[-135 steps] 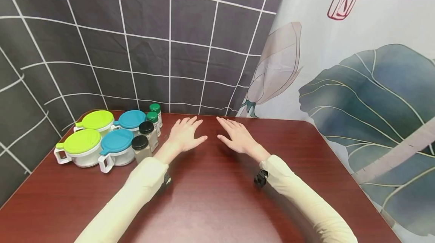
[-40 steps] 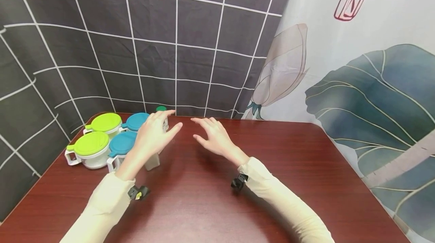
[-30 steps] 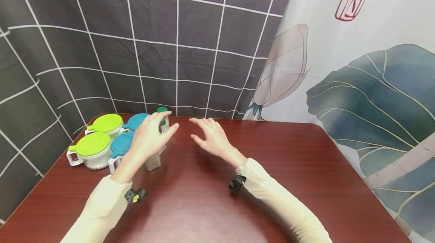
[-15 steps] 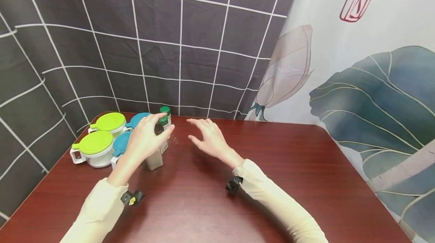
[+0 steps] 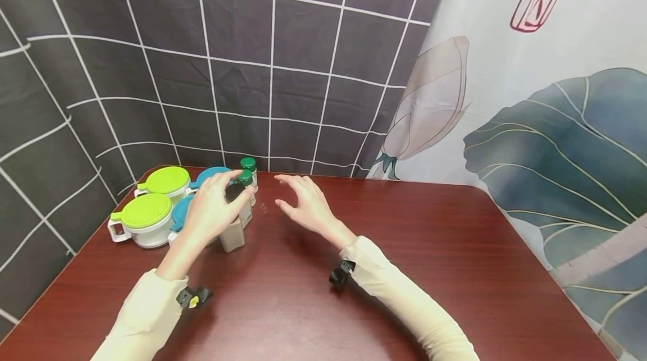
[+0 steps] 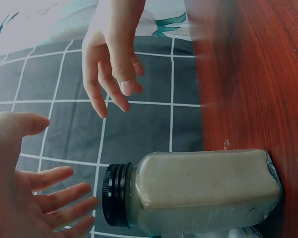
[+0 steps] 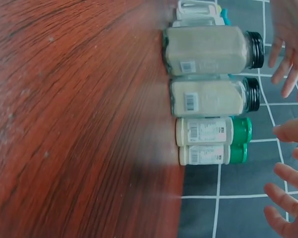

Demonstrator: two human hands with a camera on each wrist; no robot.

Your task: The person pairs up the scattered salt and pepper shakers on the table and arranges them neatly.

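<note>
My left hand (image 5: 209, 206), thumb and fingers spread apart, hangs over the group of jars and holds nothing. Below it stands a square clear jar (image 5: 233, 237) of pale powder; its black lid (image 6: 116, 195) is close to my fingertips in the left wrist view. A second black-lidded jar (image 7: 208, 96) stands beside it, partly hidden by my hand in the head view. Two slim shaker bottles with green caps (image 5: 247, 164) follow toward the back. My right hand (image 5: 308, 204) hovers over the table to the right of the bottles, fingers apart and nothing in it.
Left of the jars stand white handled pots with two lime lids (image 5: 146, 210) and two blue lids (image 5: 181, 214), the blue ones partly behind my left hand. The reddish-brown table (image 5: 429, 248) meets a grey grid-patterned cloth (image 5: 298, 86) at its back edge.
From side by side over the table's middle, both hands have moved left, the left one coming over the black-lidded jars. The head view has turned slightly left. Jars and pots stay in place.
</note>
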